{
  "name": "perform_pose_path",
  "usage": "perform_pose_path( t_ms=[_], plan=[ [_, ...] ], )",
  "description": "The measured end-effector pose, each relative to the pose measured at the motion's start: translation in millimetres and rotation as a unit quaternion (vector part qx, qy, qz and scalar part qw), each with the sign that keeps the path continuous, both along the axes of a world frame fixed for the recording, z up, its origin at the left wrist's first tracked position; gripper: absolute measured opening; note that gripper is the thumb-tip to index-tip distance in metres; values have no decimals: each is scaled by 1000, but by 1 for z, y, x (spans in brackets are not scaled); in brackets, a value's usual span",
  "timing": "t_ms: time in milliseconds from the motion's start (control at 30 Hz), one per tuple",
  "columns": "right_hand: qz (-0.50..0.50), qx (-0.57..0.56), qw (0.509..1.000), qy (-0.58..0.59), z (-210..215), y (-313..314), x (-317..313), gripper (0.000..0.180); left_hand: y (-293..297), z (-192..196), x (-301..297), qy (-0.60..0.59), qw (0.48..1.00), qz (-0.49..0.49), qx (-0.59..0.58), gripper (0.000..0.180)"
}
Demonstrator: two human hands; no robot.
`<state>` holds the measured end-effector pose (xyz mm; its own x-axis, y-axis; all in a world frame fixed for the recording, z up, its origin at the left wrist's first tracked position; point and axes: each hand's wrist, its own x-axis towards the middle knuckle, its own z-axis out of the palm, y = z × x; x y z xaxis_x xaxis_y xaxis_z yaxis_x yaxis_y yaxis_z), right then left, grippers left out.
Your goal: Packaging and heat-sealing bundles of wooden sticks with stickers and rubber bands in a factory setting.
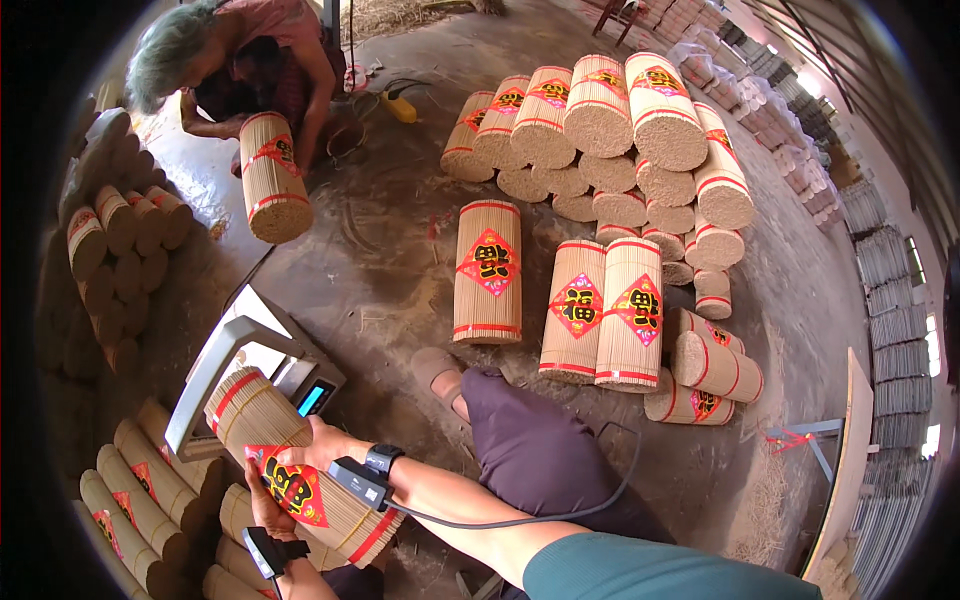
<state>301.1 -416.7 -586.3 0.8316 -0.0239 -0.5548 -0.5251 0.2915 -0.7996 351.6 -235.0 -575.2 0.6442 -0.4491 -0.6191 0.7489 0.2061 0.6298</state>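
I hold a round bundle of thin tan sticks (262,420), bound with red bands and carrying a red diamond label, tilted over the lower left. My left hand (263,506) grips it from below near the label. My right hand (318,446) presses on its upper side; a black device with a cable sits on that wrist. The bundle's upper end hangs over a silver weighing scale (222,357) with a small lit display.
Across from me a person (235,55) holds another bundle (273,178) upright on the floor. Three bundles (488,272) lie flat mid-floor, a large heap (610,125) beyond them. More bundles are stacked at the left (120,250) and lower left (140,500). My bent knee (535,450) is at centre.
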Motion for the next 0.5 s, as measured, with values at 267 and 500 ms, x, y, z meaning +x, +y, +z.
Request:
perform_pose_path(
  t_ms=[267, 500],
  plan=[
    [18, 17, 1000, 1, 8, -3, -1, 103, 10, -12, 4, 25, 1000, 10, -12, 73],
    [25, 22, 999, 8, -2, -1, 4, 108, 6, -9, 4, 20, 1000, 7, -23, 73]
  ],
)
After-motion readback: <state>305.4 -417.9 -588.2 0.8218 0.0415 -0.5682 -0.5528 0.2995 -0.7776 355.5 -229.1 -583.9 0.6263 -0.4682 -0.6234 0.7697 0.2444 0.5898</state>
